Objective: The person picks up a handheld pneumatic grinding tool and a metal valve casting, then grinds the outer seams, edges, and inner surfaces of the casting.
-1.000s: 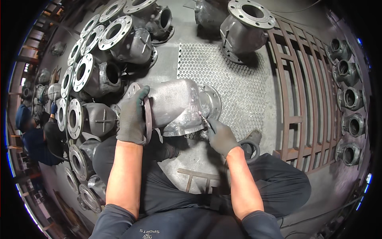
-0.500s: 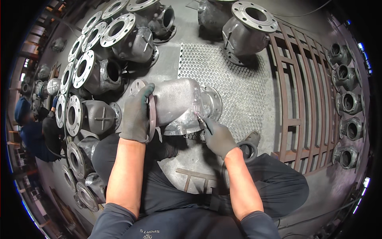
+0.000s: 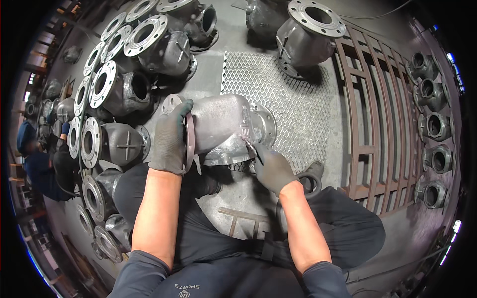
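A grey cast-metal valve body [image 3: 218, 124] lies on its side in front of me, with round flanges at both ends. My left hand [image 3: 169, 136], in a dark grey glove, is closed round the rim of its left flange [image 3: 190, 141]. In my gloved right hand [image 3: 273, 169] is a slim, dark, pen-like tool [image 3: 251, 146]. Its tip meets the casting's surface near the raised marks at the right end. The tool's exact kind is hard to make out, since the fingers cover most of it.
Flanged castings [image 3: 119, 141] crowd the left side; two more stand at the far middle. Diamond-mesh metal sheet [image 3: 298, 114] lies under the work. A brown steel frame [image 3: 370, 149] and several castings [image 3: 439, 126] line the right. A person [image 3: 42, 164] crouches at far left.
Hardly anything differs: the whole view has shifted slightly. My left hand keeps its hold on the flange, and the tool's tip stays at about the same spot on the casting.
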`<act>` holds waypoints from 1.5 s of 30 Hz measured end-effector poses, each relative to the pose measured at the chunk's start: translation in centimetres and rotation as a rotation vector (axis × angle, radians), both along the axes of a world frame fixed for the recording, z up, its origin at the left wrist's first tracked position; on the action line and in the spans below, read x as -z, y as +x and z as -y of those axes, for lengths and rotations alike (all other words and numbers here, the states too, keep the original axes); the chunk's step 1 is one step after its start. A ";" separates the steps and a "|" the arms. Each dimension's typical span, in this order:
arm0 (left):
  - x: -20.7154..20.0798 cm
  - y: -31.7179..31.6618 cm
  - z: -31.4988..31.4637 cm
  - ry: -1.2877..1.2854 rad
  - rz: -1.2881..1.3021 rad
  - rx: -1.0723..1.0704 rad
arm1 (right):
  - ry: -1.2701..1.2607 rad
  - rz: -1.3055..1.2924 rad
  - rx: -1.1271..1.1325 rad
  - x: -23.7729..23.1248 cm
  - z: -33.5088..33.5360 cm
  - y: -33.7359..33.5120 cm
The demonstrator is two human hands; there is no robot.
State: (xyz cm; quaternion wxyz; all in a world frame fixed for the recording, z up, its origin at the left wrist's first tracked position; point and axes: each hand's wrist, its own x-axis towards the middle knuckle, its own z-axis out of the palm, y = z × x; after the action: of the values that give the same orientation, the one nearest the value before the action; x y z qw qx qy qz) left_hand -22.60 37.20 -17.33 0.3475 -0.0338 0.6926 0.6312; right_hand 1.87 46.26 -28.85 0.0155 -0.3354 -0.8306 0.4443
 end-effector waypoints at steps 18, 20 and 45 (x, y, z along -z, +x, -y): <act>-0.1 0.4 0.0 0.104 0.000 -0.028 | 0.075 0.123 -0.138 -4.0 2.1 -2.0; 0.1 0.2 0.2 0.124 0.006 -0.013 | 0.094 0.129 -0.111 -4.2 2.0 -2.0; 0.7 -0.4 0.3 0.061 0.017 -0.005 | 0.141 0.001 0.070 -1.2 7.3 -0.8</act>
State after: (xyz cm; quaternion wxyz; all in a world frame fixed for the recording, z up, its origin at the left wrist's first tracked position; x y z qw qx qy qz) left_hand -22.95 36.92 -18.06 0.3526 -0.0305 0.6700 0.6525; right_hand 1.11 38.94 -27.62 0.0541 -0.3625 -0.8475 0.3839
